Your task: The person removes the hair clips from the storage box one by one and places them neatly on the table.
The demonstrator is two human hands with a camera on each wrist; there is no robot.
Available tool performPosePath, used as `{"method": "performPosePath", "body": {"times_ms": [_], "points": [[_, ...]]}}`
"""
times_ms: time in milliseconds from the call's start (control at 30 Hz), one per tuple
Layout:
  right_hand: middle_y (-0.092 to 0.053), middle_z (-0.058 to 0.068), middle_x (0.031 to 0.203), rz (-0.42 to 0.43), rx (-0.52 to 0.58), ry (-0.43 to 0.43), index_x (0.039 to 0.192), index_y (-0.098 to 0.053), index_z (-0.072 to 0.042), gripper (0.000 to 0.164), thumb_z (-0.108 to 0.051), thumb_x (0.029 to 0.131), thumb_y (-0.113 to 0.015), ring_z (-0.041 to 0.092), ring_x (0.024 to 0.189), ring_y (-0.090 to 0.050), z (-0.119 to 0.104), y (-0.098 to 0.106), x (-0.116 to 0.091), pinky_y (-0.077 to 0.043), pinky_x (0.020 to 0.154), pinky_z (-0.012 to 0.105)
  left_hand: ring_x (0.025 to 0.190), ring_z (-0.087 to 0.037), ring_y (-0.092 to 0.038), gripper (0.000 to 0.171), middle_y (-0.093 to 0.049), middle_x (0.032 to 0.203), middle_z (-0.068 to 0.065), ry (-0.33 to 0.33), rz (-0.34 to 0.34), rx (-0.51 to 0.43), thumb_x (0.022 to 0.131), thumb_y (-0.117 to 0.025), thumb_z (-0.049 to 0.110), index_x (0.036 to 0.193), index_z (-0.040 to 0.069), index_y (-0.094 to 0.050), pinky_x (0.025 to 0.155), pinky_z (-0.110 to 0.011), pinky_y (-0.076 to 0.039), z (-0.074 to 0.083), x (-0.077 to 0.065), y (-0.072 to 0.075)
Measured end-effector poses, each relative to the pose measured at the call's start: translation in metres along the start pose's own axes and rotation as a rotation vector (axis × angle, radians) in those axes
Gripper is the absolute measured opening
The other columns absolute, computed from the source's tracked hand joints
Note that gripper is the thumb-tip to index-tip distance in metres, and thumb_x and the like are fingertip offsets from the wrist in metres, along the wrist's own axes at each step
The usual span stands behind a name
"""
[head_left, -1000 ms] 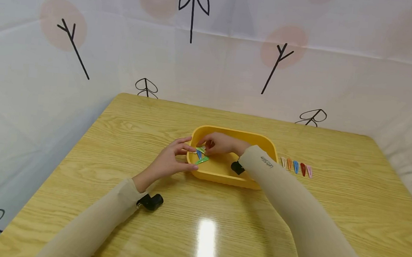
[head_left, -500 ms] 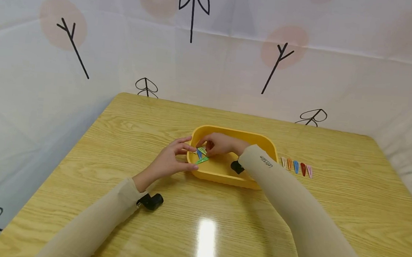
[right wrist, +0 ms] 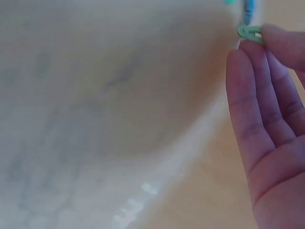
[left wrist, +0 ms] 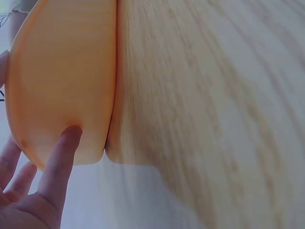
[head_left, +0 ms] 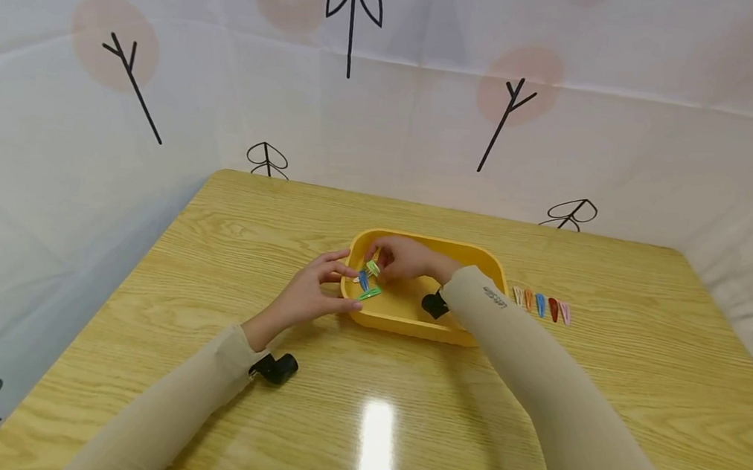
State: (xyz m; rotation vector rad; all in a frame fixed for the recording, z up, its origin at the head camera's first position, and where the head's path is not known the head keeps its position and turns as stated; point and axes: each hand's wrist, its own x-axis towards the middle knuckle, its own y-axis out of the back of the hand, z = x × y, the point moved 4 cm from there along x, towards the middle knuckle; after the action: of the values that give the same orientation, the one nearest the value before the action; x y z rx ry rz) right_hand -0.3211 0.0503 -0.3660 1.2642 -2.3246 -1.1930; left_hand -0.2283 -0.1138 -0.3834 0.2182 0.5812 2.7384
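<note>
I count five snap hair clips [head_left: 540, 305] lined up on the table [head_left: 270, 226], beside the yellow basin [head_left: 418, 328]. In it, I make out one blue clip [head_left: 363, 282] and one green clip [head_left: 369, 293]; my right hand [head_left: 404, 258] pinches a light-green clip [head_left: 373, 267]. My left hand [head_left: 310, 289], fingers spread, touches the basin. The sleeve [head_left: 522, 337] lettering is blurred.

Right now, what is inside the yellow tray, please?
At least a blue clip, a green clip, and a light green clip the right hand pinches; that hand hides anything beneath.
</note>
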Motion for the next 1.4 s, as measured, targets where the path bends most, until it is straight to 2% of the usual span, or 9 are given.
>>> {"method": "performPosePath", "body": {"times_ms": [167, 267, 300, 700, 833, 1100, 1400], "points": [[-0.057, 0.009, 0.085, 0.065, 0.071, 0.005, 0.109, -0.058, -0.002, 0.025, 0.004, 0.084, -0.061, 0.021, 0.071, -0.054, -0.007, 0.009, -0.005, -0.05, 0.067, 0.03, 0.115, -0.032, -0.048, 0.048, -0.029, 0.148, -0.002, 0.009, -0.006, -0.009, 0.076, -0.079, 0.023, 0.115, 0.002, -0.063, 0.084, -0.033, -0.051, 0.006, -0.002, 0.0], [-0.058, 0.01, 0.083, 0.077, 0.123, -0.011, 0.112, -0.056, -0.001, 0.028, 0.002, 0.085, -0.062, 0.023, 0.068, -0.057, -0.01, 0.012, -0.007, -0.052, 0.066, 0.032, 0.115, -0.032, -0.048, 0.048, -0.029, 0.148, -0.003, 0.007, -0.006, -0.008, 0.076, -0.079, 0.024, 0.115, 0.002, -0.063, 0.083, -0.032, -0.052, 0.006, -0.002, 0.0], [-0.058, 0.01, 0.083, 0.082, 0.14, -0.013, 0.113, -0.056, -0.001, 0.028, 0.002, 0.085, -0.062, 0.024, 0.068, -0.059, -0.012, 0.013, -0.009, -0.053, 0.067, 0.033, 0.115, -0.031, -0.049, 0.048, -0.029, 0.148, -0.001, 0.002, -0.004, -0.008, 0.075, -0.079, 0.026, 0.115, 0.003, -0.063, 0.082, -0.032, -0.052, 0.001, -0.001, 0.0], [-0.057, 0.015, 0.085, 0.188, 0.275, 0.006, 0.117, -0.053, 0.005, 0.03, 0.003, 0.088, -0.059, 0.039, 0.078, -0.06, -0.027, 0.029, -0.034, -0.053, 0.075, 0.047, 0.114, -0.032, -0.05, 0.048, -0.03, 0.147, -0.003, 0.006, -0.001, -0.007, 0.074, -0.08, 0.025, 0.113, 0.002, -0.063, 0.083, -0.033, -0.052, 0.002, -0.001, 0.0], [-0.057, 0.015, 0.084, 0.225, 0.303, 0.001, 0.118, -0.052, 0.005, 0.03, 0.002, 0.089, -0.059, 0.038, 0.077, -0.059, -0.029, 0.032, -0.041, -0.052, 0.076, 0.051, 0.114, -0.033, -0.05, 0.048, -0.03, 0.147, -0.004, 0.005, 0.0, -0.006, 0.075, -0.08, 0.025, 0.114, 0.002, -0.063, 0.083, -0.033, -0.052, 0.003, -0.001, -0.001], [-0.058, 0.015, 0.083, 0.33, 0.328, -0.007, 0.116, -0.055, 0.002, 0.028, 0.001, 0.088, -0.06, 0.037, 0.076, -0.059, -0.034, 0.037, -0.058, -0.052, 0.074, 0.05, 0.113, -0.032, -0.05, 0.048, -0.03, 0.147, -0.004, 0.012, 0.002, 0.006, 0.074, -0.08, 0.024, 0.113, 0.002, -0.063, 0.082, -0.032, -0.052, 0.004, -0.001, 0.001], [-0.054, 0.015, 0.089, 0.483, 0.435, -0.048, 0.118, -0.055, 0.0, 0.03, 0.001, 0.089, -0.06, 0.032, 0.078, -0.058, -0.037, 0.047, -0.089, -0.053, 0.074, 0.043, 0.114, -0.032, -0.049, 0.047, -0.03, 0.148, -0.004, 0.002, -0.007, 0.013, 0.075, -0.08, 0.022, 0.114, 0.002, -0.063, 0.083, -0.032, -0.052, 0.007, -0.001, 0.001]]}}
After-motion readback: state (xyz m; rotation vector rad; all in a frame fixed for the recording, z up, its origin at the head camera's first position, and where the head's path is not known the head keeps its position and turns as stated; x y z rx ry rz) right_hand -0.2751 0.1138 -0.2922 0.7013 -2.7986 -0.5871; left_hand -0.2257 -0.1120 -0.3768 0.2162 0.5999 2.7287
